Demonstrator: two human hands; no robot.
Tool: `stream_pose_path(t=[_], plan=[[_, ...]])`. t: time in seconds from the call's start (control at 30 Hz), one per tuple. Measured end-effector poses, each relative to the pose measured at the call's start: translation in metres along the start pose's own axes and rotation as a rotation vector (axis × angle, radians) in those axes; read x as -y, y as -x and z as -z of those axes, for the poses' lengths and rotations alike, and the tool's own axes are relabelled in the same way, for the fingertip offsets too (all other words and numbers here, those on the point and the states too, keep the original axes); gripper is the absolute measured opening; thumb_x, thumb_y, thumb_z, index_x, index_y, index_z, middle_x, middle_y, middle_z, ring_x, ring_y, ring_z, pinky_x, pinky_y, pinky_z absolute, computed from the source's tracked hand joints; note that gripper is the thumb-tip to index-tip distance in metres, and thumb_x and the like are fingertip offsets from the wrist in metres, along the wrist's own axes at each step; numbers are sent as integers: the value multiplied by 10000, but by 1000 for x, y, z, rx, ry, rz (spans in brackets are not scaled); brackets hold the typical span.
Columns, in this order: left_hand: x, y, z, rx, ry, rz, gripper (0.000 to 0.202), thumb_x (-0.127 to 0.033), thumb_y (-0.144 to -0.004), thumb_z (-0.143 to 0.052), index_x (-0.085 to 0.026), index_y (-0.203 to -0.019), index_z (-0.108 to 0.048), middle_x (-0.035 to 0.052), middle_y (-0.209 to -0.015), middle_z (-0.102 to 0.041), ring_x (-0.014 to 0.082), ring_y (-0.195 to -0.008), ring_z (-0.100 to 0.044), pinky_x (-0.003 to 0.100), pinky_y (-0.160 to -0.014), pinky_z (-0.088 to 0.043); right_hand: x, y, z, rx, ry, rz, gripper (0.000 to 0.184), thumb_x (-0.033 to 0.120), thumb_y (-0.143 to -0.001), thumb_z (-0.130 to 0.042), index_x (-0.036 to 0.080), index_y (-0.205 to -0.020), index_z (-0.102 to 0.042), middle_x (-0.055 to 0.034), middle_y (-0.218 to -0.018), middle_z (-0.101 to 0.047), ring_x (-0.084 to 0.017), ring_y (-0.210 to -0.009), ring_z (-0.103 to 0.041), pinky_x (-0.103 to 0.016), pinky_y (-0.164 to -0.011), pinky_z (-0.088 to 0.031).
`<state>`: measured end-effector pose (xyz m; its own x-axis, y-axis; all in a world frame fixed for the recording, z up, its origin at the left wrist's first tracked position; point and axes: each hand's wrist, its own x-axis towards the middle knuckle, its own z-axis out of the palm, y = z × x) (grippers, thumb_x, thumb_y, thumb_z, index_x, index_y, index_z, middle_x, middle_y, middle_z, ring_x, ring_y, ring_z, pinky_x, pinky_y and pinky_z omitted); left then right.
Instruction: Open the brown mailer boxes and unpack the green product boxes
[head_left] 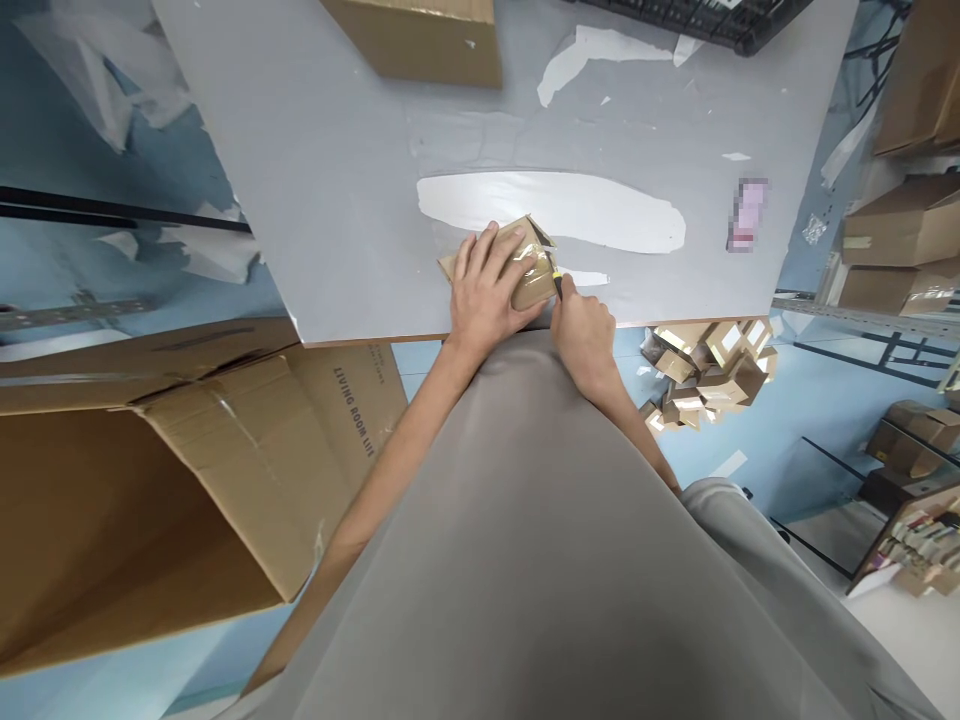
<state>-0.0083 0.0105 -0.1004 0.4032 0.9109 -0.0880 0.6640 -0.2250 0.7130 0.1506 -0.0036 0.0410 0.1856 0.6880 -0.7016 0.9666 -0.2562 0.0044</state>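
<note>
A small brown cardboard box (534,287) with shiny clear tape lies at the front edge of the grey table (337,220). Across its top my left hand (486,285) rests with the fingers spread, pressing on the box. My right hand (585,335) is closed around a box cutter (557,282) with a yellow and black body. The cutter's tip is against the right side of the box, where a flap stands partly raised. Beyond the box lies a long white patch (555,208) on the tabletop.
A larger cardboard box (435,45) and a black crate (675,20) stand at the table's far side. A pink item (748,213), blurred, lies at right. Below left is a big open carton (225,440); several small boxes (709,370) are heaped on the floor at right.
</note>
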Motion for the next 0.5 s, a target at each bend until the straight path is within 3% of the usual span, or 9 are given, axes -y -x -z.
stream_pose_path(t=[0.33, 0.5], plan=[[1, 3, 0, 7, -7, -19, 716, -757, -1011, -822, -411, -1629, -715, 66, -1884, -574, 483, -1852, -357, 795, -1531, -183, -25, 19, -12, 60, -36, -1, 534, 281, -1270, -412, 188, -1775, -559, -207, -1330, -898, -373, -1228, -860, -427, -1048, -626], [10, 6, 7, -35, -38, 0, 863, -896, -1010, -737, -396, -1710, -671, 104, -1885, -572, 480, -1841, -382, 756, -1530, -206, -49, 4, -4, -143, -219, 63, 542, 375, -1278, -402, 197, -1756, -584, -176, -1348, -902, -355, -1200, -862, -408, -1070, -614]])
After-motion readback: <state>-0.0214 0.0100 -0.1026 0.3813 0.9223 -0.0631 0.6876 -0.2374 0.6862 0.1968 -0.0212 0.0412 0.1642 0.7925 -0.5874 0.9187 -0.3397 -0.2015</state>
